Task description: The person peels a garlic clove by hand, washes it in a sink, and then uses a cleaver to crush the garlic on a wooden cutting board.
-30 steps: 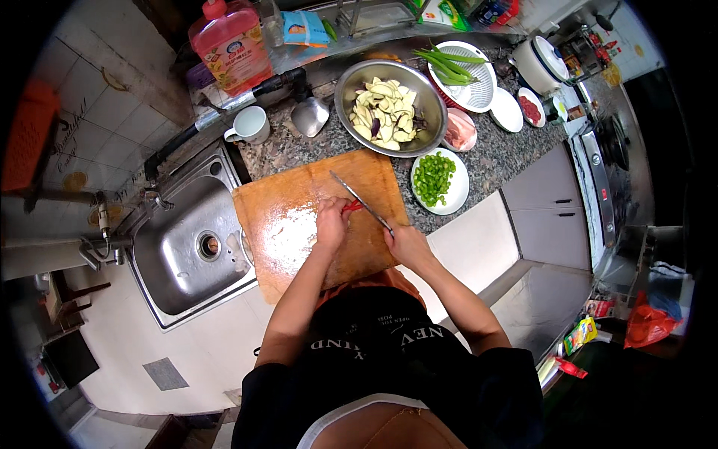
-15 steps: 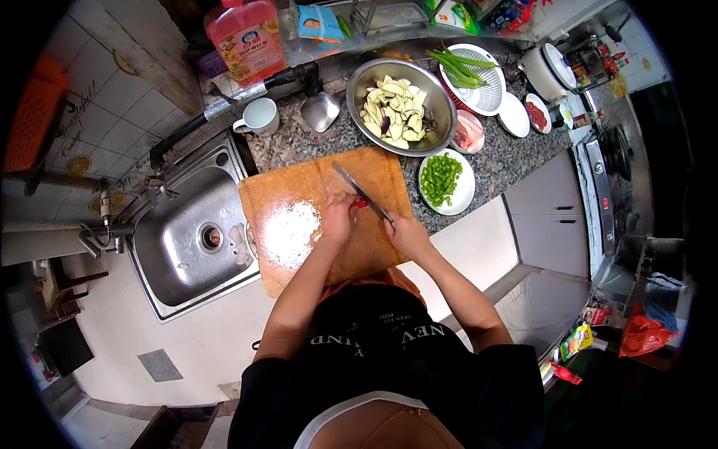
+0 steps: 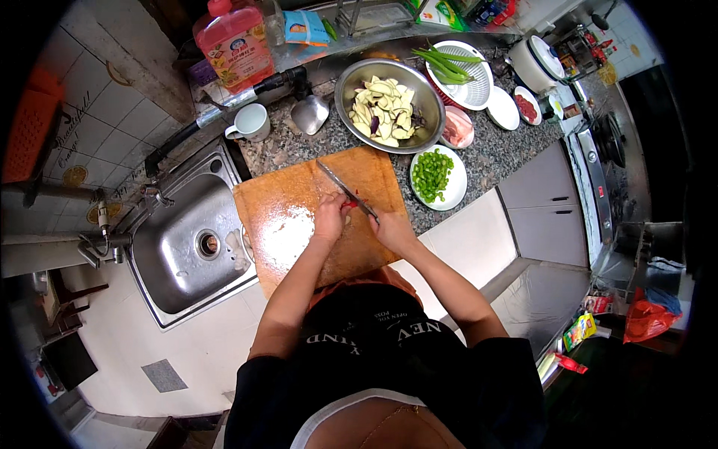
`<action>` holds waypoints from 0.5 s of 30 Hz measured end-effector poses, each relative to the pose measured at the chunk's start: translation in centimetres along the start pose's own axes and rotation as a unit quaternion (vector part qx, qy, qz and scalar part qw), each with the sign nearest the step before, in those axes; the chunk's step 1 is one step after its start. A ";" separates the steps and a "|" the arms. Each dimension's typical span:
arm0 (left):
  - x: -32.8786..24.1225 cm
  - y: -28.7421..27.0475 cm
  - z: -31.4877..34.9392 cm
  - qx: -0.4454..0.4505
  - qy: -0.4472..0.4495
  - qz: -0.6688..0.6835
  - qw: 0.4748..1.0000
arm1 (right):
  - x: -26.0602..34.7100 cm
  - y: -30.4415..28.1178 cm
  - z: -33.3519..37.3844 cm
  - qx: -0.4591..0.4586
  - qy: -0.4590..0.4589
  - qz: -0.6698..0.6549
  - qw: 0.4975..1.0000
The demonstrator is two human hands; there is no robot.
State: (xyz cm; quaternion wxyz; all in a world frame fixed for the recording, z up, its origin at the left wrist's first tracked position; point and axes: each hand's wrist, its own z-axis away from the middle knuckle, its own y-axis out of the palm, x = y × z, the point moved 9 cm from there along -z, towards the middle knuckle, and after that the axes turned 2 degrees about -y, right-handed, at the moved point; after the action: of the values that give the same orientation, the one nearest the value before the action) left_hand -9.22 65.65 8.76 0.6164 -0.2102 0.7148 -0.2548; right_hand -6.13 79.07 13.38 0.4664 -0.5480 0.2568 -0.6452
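Note:
On the wet wooden cutting board (image 3: 366,251), my left hand (image 3: 330,215) is closed with bent fingers around a small red chili pepper (image 3: 350,203). My right hand (image 3: 390,230) grips the handle of a kitchen knife (image 3: 342,184). Its blade lies slanted across the board, pointing to the far left, right beside the pepper and my left fingertips. A few tiny red bits show by the blade. Just right of the board, a white plate (image 3: 458,193) holds chopped green pepper (image 3: 431,176). Beyond the board stands a steel bowl (image 3: 346,111) with sliced eggplant (image 3: 385,105).
A steel sink (image 3: 168,258) adjoins the board's left side. Behind are a mug (image 3: 254,123), a metal spatula (image 3: 310,115) and a pink liquid bottle (image 3: 238,51). Farther right sit sliced meat (image 3: 457,129), a colander (image 3: 480,88) with long green peppers (image 3: 449,69), small plates and a white cooker (image 3: 535,63).
The whole view has shifted slightly, moving the counter a little leftward in the picture. Both hands keep their holds on the pepper and knife; the blade stays beside the left fingers.

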 end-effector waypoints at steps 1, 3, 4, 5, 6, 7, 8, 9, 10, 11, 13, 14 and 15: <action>-0.2 -0.2 0.0 -0.002 0.006 0.008 1.000 | -0.2 0.0 -0.2 -0.005 -0.001 -0.010 1.000; -0.4 -0.6 0.0 -0.008 0.018 0.015 1.000 | 0.3 -0.5 -0.4 -0.015 -0.008 -0.029 0.999; -0.5 -0.7 0.1 -0.011 0.022 0.015 1.000 | 0.7 -1.0 -0.2 -0.013 -0.008 -0.018 1.000; -0.5 -0.9 0.2 -0.014 0.027 0.015 0.999 | 1.2 -1.7 0.2 -0.010 -0.008 -0.007 1.000; -0.5 -0.9 0.2 -0.016 0.034 0.023 0.999 | 1.5 -2.2 0.6 -0.006 -0.005 0.004 1.000; -0.5 -0.9 0.2 -0.018 0.040 0.032 0.999 | 1.5 -1.9 0.8 0.006 -0.012 0.010 1.000; -0.4 -1.0 0.2 -0.020 0.046 0.041 0.998 | 1.4 -1.6 0.9 0.019 -0.019 0.015 1.000; -0.5 -1.0 0.2 -0.015 0.048 0.034 0.998 | 1.1 -1.2 1.0 0.032 -0.023 0.022 0.999; -0.7 -1.0 0.1 -0.010 0.050 0.028 0.998 | 0.7 -0.6 0.8 0.022 -0.020 0.008 1.000; -0.8 -0.9 0.1 -0.004 0.052 0.021 0.998 | 0.0 0.3 0.3 0.012 -0.016 -0.006 1.000; -0.6 -0.8 0.0 0.003 0.058 0.023 0.998 | 0.8 0.3 -0.3 0.006 -0.011 -0.013 1.000; -0.4 -0.7 0.1 0.007 0.061 0.024 0.998 | 1.1 0.2 -0.4 0.012 -0.006 -0.005 1.000; -0.2 -0.5 0.0 0.010 0.066 0.029 0.997 | 1.5 -0.2 -0.4 0.015 -0.001 0.004 1.000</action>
State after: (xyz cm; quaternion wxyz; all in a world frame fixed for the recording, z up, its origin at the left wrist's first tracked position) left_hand -9.15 65.38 9.20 0.5768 -0.1657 0.7573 -0.2576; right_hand -6.54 77.77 14.08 0.4774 -0.5408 0.2483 -0.6465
